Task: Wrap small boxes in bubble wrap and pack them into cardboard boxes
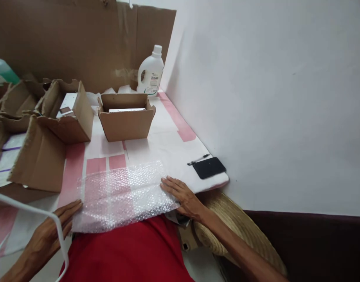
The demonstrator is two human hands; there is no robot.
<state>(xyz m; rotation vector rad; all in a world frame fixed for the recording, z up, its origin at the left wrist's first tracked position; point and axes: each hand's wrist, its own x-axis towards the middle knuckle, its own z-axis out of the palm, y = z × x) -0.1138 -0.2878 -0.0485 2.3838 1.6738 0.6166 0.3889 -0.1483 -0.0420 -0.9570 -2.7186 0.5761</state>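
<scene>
Clear, crinkly bubble wrap (121, 196) lies flat between both hands: left hand (51, 231) and right hand (182, 196) fingers spread open, pressing its edges.

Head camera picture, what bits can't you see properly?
Head view:
- Small cardboard box: front wall hides its contents, only a white edge shows.
- White bottle: label too small to read.
- Left boxes: cut off by the left edge.
- Straw hat: partly hidden by the table.
</scene>
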